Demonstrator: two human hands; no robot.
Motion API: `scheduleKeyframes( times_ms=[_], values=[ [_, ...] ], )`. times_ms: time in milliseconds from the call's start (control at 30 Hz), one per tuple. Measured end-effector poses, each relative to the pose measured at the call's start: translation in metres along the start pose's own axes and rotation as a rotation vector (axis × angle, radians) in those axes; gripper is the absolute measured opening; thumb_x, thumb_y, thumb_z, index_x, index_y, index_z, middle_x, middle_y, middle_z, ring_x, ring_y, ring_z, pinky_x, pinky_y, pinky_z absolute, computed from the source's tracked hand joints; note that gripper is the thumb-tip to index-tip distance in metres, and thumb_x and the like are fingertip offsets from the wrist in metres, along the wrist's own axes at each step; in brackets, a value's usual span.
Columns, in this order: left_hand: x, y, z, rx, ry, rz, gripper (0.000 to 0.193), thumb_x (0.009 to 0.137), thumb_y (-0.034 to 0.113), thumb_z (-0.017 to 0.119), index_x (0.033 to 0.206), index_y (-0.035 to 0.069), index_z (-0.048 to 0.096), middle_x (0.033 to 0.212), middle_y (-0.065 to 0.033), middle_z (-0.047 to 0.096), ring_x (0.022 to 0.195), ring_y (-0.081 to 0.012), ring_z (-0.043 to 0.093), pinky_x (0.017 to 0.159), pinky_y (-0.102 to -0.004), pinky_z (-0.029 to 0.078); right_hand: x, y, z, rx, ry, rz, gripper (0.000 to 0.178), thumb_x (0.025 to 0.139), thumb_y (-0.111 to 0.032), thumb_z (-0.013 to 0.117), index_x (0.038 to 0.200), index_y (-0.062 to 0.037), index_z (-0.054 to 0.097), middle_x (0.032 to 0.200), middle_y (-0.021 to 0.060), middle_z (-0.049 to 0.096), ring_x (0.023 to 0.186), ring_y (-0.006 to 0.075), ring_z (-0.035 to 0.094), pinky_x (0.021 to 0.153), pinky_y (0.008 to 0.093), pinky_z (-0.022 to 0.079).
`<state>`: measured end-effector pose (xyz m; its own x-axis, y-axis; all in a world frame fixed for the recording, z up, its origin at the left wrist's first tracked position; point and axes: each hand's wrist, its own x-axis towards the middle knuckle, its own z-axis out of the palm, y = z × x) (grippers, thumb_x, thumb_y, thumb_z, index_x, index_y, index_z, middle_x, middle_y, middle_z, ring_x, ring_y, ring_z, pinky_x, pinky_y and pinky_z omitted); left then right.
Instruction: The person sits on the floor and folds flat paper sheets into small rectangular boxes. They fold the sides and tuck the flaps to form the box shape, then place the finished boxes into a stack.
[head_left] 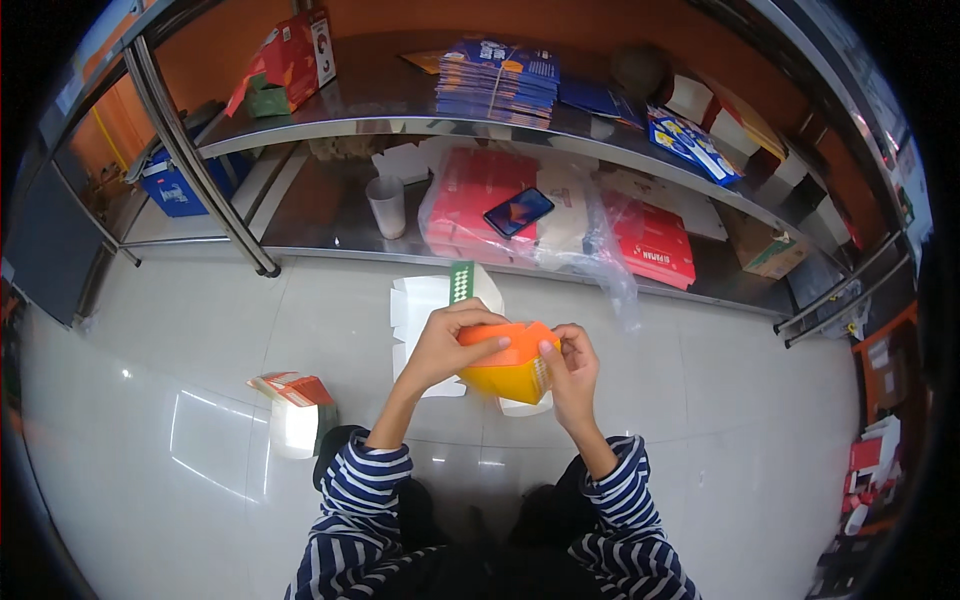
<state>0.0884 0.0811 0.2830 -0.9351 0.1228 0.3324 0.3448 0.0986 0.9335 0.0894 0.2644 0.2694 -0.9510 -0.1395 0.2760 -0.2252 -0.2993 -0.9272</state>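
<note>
Between both hands, above the floor, I hold a small orange and yellow cardboard box, partly folded. My left hand grips its left side, thumb on the orange panel. On the right edge, my right hand pinches the card between thumb and fingers. Beneath and beyond my hands, white card pieces lie on the tiled floor, one with a green checkered strip. My fingers hide part of the box. To the left, a folded carton with a red and white top rests on the floor.
Ahead stands a metal shelf with a bundled stack of blue printed cards on top. Its lower level bears a plastic cup, a phone on red packs in plastic, and a cardboard box. A blue bag sits left.
</note>
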Motion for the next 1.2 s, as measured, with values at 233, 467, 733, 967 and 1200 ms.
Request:
scheduleKeyframes(
  times_ms=[233,467,733,967,1200],
  values=[
    [-0.001,0.007,0.011,0.14,-0.049,0.174,0.023,0.067,0.009,0.07,0.09,0.003,0.069,0.077,-0.0058,0.059,0.073,-0.0165,0.057,0.068,-0.0265,0.045,0.004,0.008,-0.005,0.012,0.164,0.245,0.01,0.085,-0.008,0.056,0.093,-0.0013,0.055,0.09,0.0036,0.059,0.081,0.0063,0.053,0.07,0.0213,0.043],
    [-0.004,0.01,0.007,0.217,-0.005,0.139,0.024,0.064,0.006,0.069,0.088,0.005,0.069,0.074,-0.0059,0.058,0.071,-0.0182,0.056,0.067,-0.0279,0.045,0.006,0.008,-0.008,-0.084,-0.088,0.145,0.015,0.083,-0.007,0.06,0.095,0.0014,0.061,0.092,0.0049,0.059,0.088,0.0127,0.054,0.08,0.0268,0.043],
    [-0.005,0.008,0.007,0.494,0.077,0.517,0.019,0.059,0.009,0.073,0.078,0.009,0.068,0.075,0.0005,0.058,0.068,-0.0166,0.054,0.066,-0.0298,0.041,0.008,-0.002,-0.009,-0.374,-0.158,-0.166,0.017,0.078,-0.002,0.059,0.095,0.0016,0.063,0.083,0.0105,0.061,0.08,0.0202,0.057,0.08,0.0313,0.043],
    [-0.007,0.006,0.003,0.463,0.043,0.515,0.017,0.06,0.009,0.073,0.077,0.009,0.067,0.076,0.0001,0.059,0.068,-0.016,0.054,0.065,-0.0294,0.04,0.007,-0.001,-0.004,-0.502,-0.195,-0.248,0.017,0.079,-0.002,0.057,0.095,0.0032,0.061,0.083,0.0119,0.06,0.08,0.022,0.057,0.078,0.0313,0.044],
    [-0.004,0.006,0.003,0.501,0.021,0.492,0.015,0.063,0.01,0.072,0.077,0.009,0.067,0.076,0.0008,0.06,0.067,-0.0152,0.054,0.063,-0.0286,0.037,0.007,-0.001,-0.006,-0.521,-0.196,-0.228,0.018,0.079,-0.003,0.058,0.096,0.0024,0.061,0.082,0.0118,0.059,0.078,0.0223,0.056,0.077,0.0315,0.044]
  ],
)
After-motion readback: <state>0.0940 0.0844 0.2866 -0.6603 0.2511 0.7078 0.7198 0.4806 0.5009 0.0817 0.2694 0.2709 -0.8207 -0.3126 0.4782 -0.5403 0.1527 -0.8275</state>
